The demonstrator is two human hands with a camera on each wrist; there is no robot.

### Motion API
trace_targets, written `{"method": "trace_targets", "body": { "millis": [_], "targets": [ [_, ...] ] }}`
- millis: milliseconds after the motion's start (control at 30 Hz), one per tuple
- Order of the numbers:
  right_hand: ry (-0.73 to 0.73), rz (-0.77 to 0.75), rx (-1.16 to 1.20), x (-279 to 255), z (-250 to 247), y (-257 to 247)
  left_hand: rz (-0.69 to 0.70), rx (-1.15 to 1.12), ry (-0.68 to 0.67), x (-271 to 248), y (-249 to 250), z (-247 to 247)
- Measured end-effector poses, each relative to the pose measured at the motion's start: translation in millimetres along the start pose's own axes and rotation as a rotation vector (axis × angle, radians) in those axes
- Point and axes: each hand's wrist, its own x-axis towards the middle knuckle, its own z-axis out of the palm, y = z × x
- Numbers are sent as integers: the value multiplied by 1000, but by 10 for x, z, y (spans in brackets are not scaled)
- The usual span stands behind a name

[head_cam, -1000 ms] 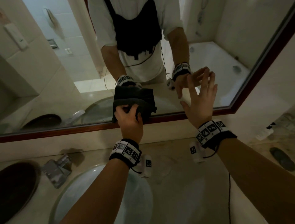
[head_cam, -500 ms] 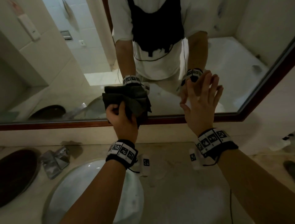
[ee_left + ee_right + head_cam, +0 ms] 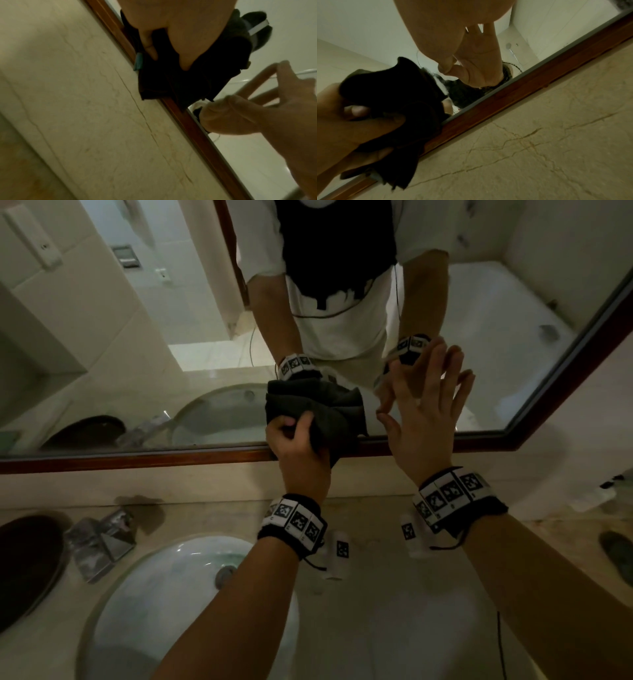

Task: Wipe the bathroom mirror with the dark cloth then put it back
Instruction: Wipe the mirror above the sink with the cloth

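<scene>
The dark cloth (image 3: 325,412) is bunched against the lower part of the mirror (image 3: 171,337), hanging over its brown wooden frame (image 3: 137,455). My left hand (image 3: 298,446) grips the cloth with curled fingers and thumb. In the left wrist view the cloth (image 3: 180,81) drapes across the frame (image 3: 197,128); in the right wrist view the cloth (image 3: 402,94) fills the lower left. My right hand (image 3: 424,405) is flat with straight spread fingers at the glass just right of the cloth, holding nothing. Its thumb tip meets its reflection.
Below the mirror a marble counter (image 3: 394,611) holds a white basin (image 3: 154,594), a chrome tap (image 3: 99,539) to its left and a dark round bowl (image 3: 24,563) at the far left. A small bottle (image 3: 596,496) and a dark object (image 3: 616,556) lie at the right.
The view has shifted so both hands sit further right and lower against the mirror. The left hand still grips the cloth near the bottom frame; the right hand stays flat beside it.
</scene>
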Motion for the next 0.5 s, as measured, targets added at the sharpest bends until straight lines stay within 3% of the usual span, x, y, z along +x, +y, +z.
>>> {"method": "trace_targets", "body": {
  "millis": [100, 167, 300, 367, 433, 500],
  "targets": [
    [-4, 6, -7, 13, -19, -4, 53, -168, 133, 162, -229, -226],
    [-6, 11, -10, 11, -23, -13, 44, -95, 213, 297, -462, -475],
    [-17, 19, -2, 10, -11, -39, -90, -70, 165, 490, -861, -833],
    [-16, 26, -2, 8, -8, -45, -203, -293, 133, 523, -977, -833],
    [-18, 31, -6, 10, -13, -50, -225, -279, 161, 573, -960, -756],
    [-22, 31, -9, 8, -15, -56, -99, -45, 194, 483, -895, -737]
  ]
}}
